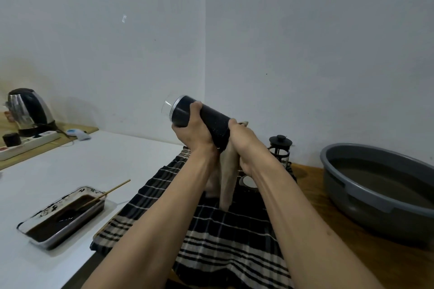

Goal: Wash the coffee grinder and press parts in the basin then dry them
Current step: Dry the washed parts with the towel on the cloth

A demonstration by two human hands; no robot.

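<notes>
My left hand point(191, 132) grips a black cylindrical grinder body point(212, 122) with a silver ring and a clear end, held tilted in the air over the checked cloth. At the cylinder's lower end my right hand point(244, 145) holds a beige drying cloth point(226, 180) whose tail hangs down between my forearms. Beyond my right wrist, at the far end of the black-and-white checked cloth point(225, 237), stands a French press point(280, 151) with a black lid. A small round part point(247, 182) lies on the checked cloth below my right wrist, partly hidden.
A grey basin point(366, 202) of murky water sits on the wooden table at the right. At the left, a metal tray point(63, 216) of dark liquid holds a wooden stick. Far left are a kettle point(29, 110), a power strip point(28, 142) and a small black cup point(11, 139).
</notes>
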